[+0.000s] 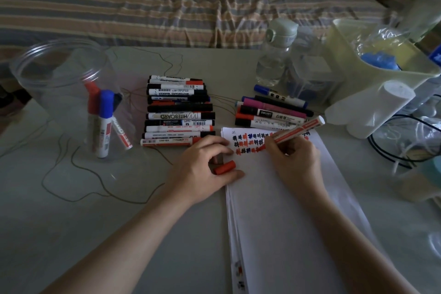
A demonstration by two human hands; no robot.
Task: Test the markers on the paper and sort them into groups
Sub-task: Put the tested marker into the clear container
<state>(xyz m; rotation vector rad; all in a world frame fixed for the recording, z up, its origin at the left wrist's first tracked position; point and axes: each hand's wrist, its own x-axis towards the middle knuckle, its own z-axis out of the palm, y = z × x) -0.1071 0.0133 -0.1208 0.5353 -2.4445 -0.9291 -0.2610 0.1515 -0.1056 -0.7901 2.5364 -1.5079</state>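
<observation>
Right hand (294, 155) grips red marker (299, 131), tip on paper (286, 198). Left hand (205, 167) pinches red cap (224, 167) at the paper's left edge.

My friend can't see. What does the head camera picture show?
A person's right hand writes with a red marker on white paper, adding to rows of red, blue and black test marks, while the left hand holds its red cap. Behind lie two marker piles, and a clear jar holds a few more.
</observation>
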